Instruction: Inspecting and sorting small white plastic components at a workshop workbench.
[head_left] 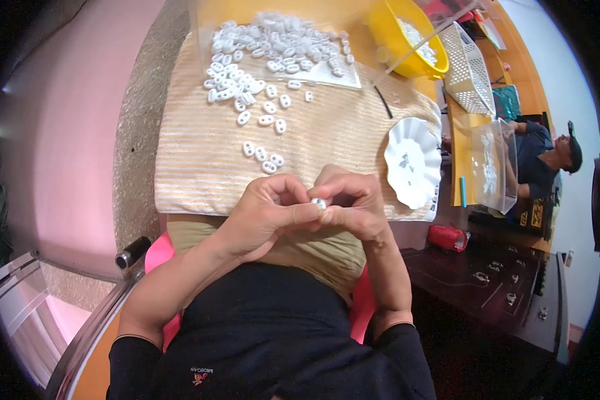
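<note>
Close to my lap, over the near edge of a striped cloth (200,180), both hands meet at the fingertips around a small white oval piece (319,203). My left hand (271,212) pinches it from the left between thumb and forefinger. From the right, my right hand (353,203) pinches the same piece; the fingers cover most of it. Just beyond lie several white oval pieces (269,167), each with two dark spots. Farther up, a big heap of similar white pieces (280,40) spreads over the cloth and a clear sheet (333,79).
At right stands a white wavy-rimmed dish (425,180) with small grey bits. Behind are a yellow basin (387,33) of white pieces and a perforated white basket (470,70). A person (543,157) sits by a clear bin (507,193). A thin black stick (383,102) lies on the cloth.
</note>
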`<state>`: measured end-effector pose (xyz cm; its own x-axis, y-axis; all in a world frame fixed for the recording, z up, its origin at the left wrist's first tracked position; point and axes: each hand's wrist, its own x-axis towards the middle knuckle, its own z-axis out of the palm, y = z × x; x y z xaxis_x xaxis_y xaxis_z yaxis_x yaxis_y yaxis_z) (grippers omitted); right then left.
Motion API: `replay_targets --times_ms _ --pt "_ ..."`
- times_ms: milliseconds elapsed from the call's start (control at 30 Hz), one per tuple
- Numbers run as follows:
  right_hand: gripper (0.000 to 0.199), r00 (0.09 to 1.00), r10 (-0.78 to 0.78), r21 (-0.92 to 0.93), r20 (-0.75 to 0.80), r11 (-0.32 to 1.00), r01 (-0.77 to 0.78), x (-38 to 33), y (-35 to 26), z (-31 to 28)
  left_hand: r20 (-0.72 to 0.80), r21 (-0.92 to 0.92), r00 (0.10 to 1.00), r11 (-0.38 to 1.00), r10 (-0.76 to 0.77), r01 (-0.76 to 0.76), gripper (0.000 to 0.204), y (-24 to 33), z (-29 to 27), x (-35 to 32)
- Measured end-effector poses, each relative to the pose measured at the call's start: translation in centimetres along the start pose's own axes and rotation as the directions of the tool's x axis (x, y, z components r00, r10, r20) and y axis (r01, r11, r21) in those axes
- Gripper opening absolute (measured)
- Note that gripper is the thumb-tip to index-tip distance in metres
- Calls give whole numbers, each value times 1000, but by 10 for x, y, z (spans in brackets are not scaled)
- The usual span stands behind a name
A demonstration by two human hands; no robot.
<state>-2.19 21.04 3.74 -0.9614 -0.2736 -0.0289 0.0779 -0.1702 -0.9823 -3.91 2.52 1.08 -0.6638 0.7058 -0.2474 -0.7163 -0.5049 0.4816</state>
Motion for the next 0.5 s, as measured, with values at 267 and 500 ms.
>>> replay_targets --times_ms 267,500 --pt "23 994 7 -47 107 999 -2 0 3 -10 -22 -19 998 998 -64 63 10 8 1 0" --pt "17 989 -35 -195 141 979 62 1 -3 -16 -2 -1 998 998 -64 64 9 4 -2 1"
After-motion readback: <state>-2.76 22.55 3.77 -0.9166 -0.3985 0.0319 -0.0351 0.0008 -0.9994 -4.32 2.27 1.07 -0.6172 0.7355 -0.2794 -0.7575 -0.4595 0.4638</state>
